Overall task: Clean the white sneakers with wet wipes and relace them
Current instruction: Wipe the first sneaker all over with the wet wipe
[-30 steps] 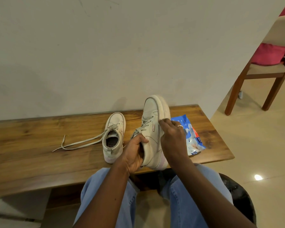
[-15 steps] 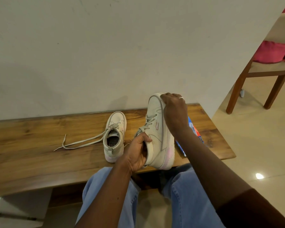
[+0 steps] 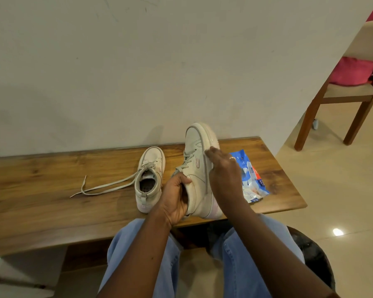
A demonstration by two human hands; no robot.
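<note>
Your right hand [image 3: 224, 175] lays fingers [image 3: 211, 152] on the tilted sneaker [image 3: 195, 145], pinching or flat I cannot tell; your left hand [image 3: 176, 201] grips its collar, fingers curled.

Home: wooden bench [image 3: 41, 168], cushioned chair [image 3: 353, 91]

2 white sneakers: flat sneaker [image 3: 150, 179] & held sneaker [image 3: 197, 168]. 1 loose lace pair [image 3: 108, 186] trailing, approx 2 ends. 1 wet-wipes pack [image 3: 251, 179]. 1 bench [image 3: 41, 179]. 2 hands: left hand [image 3: 174, 201], right hand [image 3: 223, 175], w/ 1 ring [image 3: 232, 158]. 1 wooden chair [image 3: 353, 93], 1 pink cushion [image 3: 351, 70].
</note>
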